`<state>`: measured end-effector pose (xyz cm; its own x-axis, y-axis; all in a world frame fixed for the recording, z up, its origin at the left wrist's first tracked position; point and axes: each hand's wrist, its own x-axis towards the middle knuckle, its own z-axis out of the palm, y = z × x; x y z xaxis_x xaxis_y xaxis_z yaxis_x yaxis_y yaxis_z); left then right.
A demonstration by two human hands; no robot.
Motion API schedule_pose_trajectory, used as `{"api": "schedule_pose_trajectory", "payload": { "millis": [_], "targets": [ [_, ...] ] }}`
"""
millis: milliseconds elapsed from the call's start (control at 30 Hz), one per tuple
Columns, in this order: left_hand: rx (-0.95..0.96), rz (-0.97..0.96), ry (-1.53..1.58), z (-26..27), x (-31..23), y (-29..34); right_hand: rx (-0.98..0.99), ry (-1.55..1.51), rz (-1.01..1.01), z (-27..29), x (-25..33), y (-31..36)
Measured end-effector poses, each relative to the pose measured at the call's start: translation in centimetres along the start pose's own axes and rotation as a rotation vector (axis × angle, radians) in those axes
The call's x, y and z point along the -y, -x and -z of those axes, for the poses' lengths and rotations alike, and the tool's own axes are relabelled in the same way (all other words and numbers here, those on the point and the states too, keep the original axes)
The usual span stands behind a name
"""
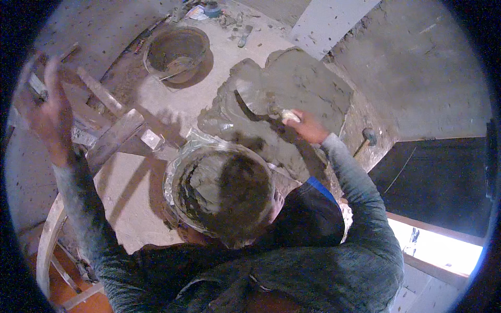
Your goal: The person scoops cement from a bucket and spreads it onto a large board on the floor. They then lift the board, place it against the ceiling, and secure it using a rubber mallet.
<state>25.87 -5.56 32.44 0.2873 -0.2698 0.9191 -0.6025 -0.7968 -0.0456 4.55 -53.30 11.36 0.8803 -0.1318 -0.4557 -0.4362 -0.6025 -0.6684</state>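
My right hand (309, 127) grips the pale handle of a trowel (249, 110). Its dark curved blade is dug into a heap of wet grey mortar (297, 81) piled on a board in front of me. Just below the heap, close to my chest, stands a bucket (175, 180) partly filled with the same mortar, with a plastic-lined rim. My left hand (49, 112) is raised at the far left beside a wooden plank (112, 138) and a pale bar. It is blurred, so I cannot make out whether it holds anything.
A second round bucket (177, 52) with mortar residue stands on the dusty floor farther away. A hammer (368, 136) lies right of the heap. A wooden frame (47, 245) is at the lower left, and a dark opening (438, 177) with a bright strip is at the right.
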Motion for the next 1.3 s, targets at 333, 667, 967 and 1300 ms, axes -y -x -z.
{"api": "schedule_pose_trajectory", "payload": {
  "millis": [333,667,967,1300],
  "targets": [
    [0.712,0.346,0.607,6.3,-13.5,22.5,0.13,0.481,0.401,1.3,9.0,11.2],
    [0.977,1.093,0.749,4.2,-14.6,28.6,0.189,1.172,0.48,-7.4,11.8,9.8],
    [0.902,1.054,0.803,2.2,-17.1,26.5,0.31,0.818,0.784,-13.9,7.1,6.3],
    [0.795,1.044,0.931,2.2,-18.5,24.2,0.132,1.049,0.731,-6.4,7.7,10.7]
  ]
}}
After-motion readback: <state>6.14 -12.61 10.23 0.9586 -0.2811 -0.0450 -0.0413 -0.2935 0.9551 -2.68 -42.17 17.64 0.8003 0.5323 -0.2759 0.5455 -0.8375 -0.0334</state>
